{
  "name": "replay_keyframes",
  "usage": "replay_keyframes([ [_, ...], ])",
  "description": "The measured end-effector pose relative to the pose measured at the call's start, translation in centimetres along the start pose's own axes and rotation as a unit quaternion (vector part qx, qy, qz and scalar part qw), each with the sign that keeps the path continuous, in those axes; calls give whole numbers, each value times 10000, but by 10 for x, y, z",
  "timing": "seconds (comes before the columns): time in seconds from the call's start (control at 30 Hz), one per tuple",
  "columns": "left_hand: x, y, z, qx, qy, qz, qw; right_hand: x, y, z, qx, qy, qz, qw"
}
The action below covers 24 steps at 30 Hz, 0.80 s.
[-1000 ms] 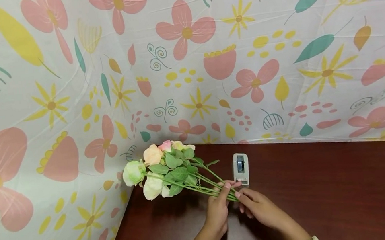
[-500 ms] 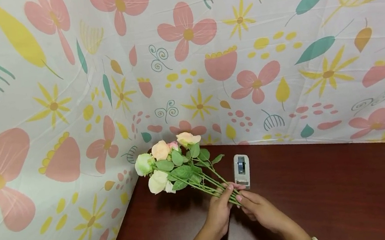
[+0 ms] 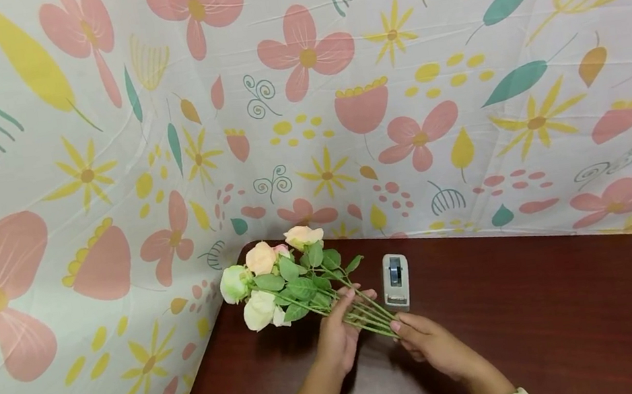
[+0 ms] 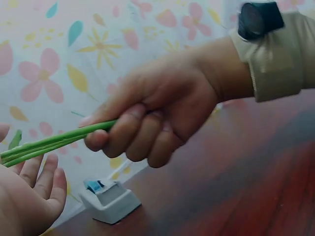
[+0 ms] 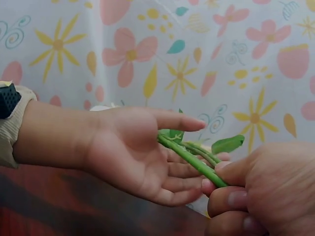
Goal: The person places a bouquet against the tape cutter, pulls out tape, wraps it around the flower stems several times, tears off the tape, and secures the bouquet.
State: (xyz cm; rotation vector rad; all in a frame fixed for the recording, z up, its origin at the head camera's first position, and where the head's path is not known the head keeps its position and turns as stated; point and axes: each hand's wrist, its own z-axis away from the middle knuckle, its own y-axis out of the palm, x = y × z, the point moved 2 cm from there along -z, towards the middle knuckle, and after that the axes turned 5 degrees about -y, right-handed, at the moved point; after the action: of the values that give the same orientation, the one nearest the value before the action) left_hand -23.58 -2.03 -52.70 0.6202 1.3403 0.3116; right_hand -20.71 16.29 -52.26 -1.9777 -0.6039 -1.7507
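Holds flowers (image 3: 302,288) by the stem ends (image 4: 98,128) in the curled grip of the right hand (image 3: 436,344), with blooms (image 3: 261,258) beyond the loosely spread left hand (image 3: 335,341).

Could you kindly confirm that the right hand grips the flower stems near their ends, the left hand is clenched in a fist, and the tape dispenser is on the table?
Not quite: the left hand is open, with its fingers spread, as the right wrist view shows. The right hand does grip the flower stems near their ends, and the tape dispenser is on the table.
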Motion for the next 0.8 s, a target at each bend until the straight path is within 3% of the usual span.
replay_keyframes([
  [0.23,-11,-8,-1,92,-106,358,9993,4,-5,3,369,48,-128,9992],
  [0.47,-10,-9,-2,-212,-200,687,9972,2,-8,6,716,257,-154,9970],
  [0.8,-4,-11,-5,-618,-185,538,9965,1,-10,7,736,219,491,9958],
])
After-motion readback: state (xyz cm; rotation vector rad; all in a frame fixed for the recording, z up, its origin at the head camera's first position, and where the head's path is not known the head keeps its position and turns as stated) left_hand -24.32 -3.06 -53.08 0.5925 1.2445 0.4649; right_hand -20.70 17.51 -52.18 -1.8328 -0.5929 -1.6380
